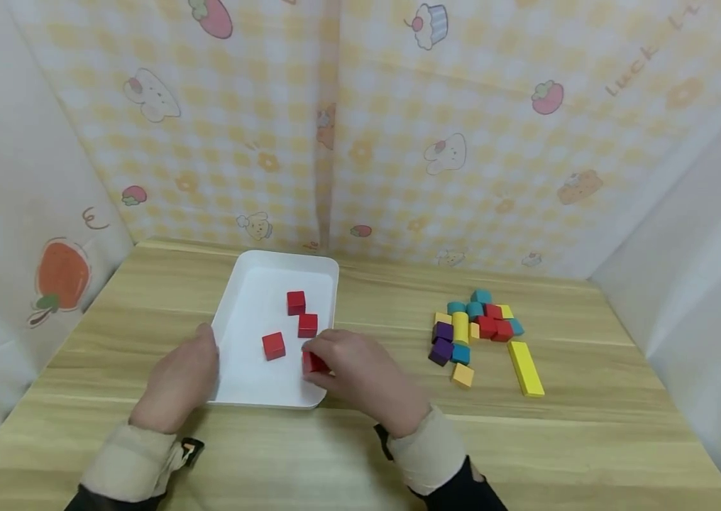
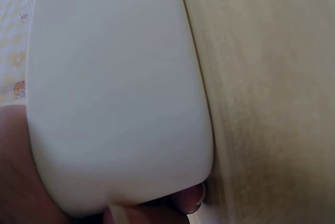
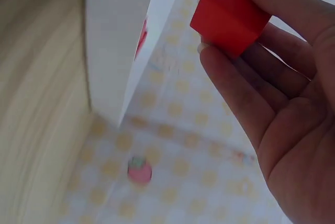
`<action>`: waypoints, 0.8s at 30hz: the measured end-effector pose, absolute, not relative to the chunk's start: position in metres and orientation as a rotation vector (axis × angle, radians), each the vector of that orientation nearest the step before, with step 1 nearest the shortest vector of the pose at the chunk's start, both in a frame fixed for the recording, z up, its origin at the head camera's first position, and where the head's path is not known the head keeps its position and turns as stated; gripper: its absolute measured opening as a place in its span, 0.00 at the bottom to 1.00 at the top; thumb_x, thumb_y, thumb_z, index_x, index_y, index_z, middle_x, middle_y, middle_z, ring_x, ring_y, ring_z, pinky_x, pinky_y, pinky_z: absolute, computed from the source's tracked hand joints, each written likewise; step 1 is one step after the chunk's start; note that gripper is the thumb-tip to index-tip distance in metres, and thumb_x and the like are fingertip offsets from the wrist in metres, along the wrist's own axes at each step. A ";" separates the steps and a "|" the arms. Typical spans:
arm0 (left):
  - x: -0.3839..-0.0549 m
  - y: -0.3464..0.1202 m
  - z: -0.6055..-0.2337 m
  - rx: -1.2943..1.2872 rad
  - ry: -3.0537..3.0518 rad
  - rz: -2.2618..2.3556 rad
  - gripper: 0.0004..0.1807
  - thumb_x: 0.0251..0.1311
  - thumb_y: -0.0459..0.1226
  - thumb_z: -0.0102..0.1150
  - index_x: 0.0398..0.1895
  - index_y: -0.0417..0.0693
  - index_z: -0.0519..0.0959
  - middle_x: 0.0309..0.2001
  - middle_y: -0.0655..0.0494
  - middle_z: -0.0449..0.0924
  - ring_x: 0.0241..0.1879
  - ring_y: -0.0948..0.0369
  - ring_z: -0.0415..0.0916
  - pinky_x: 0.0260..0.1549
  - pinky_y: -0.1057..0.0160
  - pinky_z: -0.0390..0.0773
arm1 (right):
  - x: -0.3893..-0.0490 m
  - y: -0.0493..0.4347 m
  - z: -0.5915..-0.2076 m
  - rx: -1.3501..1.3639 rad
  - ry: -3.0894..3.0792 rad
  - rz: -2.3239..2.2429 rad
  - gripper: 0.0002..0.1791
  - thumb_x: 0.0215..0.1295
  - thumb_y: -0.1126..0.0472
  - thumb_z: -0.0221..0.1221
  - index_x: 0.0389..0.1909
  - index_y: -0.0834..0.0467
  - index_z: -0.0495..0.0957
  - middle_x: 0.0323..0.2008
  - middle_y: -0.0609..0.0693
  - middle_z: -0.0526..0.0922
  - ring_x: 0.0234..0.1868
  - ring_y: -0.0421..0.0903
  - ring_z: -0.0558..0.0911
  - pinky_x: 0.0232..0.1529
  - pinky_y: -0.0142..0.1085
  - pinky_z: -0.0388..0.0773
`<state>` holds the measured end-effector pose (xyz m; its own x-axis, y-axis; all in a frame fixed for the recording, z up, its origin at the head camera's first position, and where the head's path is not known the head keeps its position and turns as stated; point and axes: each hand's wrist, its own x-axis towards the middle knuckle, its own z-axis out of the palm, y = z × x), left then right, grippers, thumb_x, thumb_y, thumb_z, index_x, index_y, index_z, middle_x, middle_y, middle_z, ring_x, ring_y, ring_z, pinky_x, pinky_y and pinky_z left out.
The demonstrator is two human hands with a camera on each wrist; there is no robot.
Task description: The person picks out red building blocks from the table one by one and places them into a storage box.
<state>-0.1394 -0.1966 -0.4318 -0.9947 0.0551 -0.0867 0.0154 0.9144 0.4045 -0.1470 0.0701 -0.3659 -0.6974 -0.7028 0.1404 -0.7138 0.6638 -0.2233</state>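
A white rectangular tray (image 1: 248, 380) lies on the table, with several red cubes (image 1: 274, 346) spread on its floor. My left hand (image 1: 183, 375) grips the tray's left side near the front corner; in the left wrist view, fingertips (image 2: 191, 199) show at the bottom edge of the tray's white wall. Over the tray's front right part, my right hand (image 1: 363, 372) pinches another red cube (image 3: 230, 17) between thumb and fingers. From the head view this cube is partly hidden by the fingers, and whether it touches the tray floor I cannot tell.
To the right of the tray sits a cluster of mixed blocks: red cubes (image 1: 493, 328), purple cubes (image 1: 441, 351), blue pieces (image 1: 475, 310) and a yellow cylinder (image 1: 460, 328). A long yellow block (image 1: 526, 369) lies beside them. Patterned cloth (image 1: 386, 177) hangs behind the wooden table (image 1: 565, 454).
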 end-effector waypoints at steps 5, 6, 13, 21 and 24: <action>-0.139 -0.196 -0.433 0.063 2.994 0.624 0.07 0.73 0.31 0.34 0.38 0.33 0.60 0.19 0.45 0.71 0.18 0.53 0.70 0.15 0.54 0.69 | -0.148 0.045 -0.371 1.249 -2.828 0.282 0.13 0.61 0.54 0.71 0.45 0.53 0.86 0.33 0.42 0.84 0.32 0.35 0.76 0.36 0.22 0.74; -0.139 -0.196 -0.433 0.064 2.996 0.624 0.07 0.73 0.31 0.34 0.38 0.33 0.60 0.19 0.45 0.71 0.18 0.53 0.70 0.15 0.54 0.69 | -0.148 0.041 -0.372 1.254 -2.820 0.264 0.12 0.62 0.55 0.71 0.45 0.52 0.86 0.33 0.42 0.84 0.32 0.35 0.77 0.37 0.22 0.75; -0.139 -0.198 -0.432 0.053 2.989 0.625 0.06 0.72 0.30 0.34 0.38 0.33 0.60 0.21 0.44 0.72 0.19 0.52 0.71 0.16 0.53 0.70 | -0.153 0.023 -0.384 1.277 -2.775 0.157 0.05 0.64 0.60 0.67 0.40 0.50 0.85 0.34 0.42 0.85 0.33 0.35 0.79 0.35 0.23 0.76; -0.138 -0.197 -0.432 0.061 3.005 0.627 0.05 0.71 0.29 0.34 0.37 0.33 0.60 0.20 0.44 0.71 0.19 0.53 0.71 0.15 0.53 0.70 | -0.156 0.017 -0.398 1.273 -2.769 0.090 0.04 0.64 0.63 0.65 0.32 0.50 0.82 0.29 0.41 0.83 0.28 0.35 0.74 0.29 0.22 0.71; -0.138 -0.197 -0.432 0.065 3.009 0.619 0.05 0.71 0.28 0.34 0.37 0.33 0.59 0.19 0.44 0.72 0.18 0.52 0.71 0.15 0.53 0.70 | -0.157 0.015 -0.402 1.301 -2.767 0.070 0.05 0.63 0.65 0.65 0.31 0.50 0.82 0.27 0.41 0.82 0.26 0.35 0.73 0.29 0.22 0.69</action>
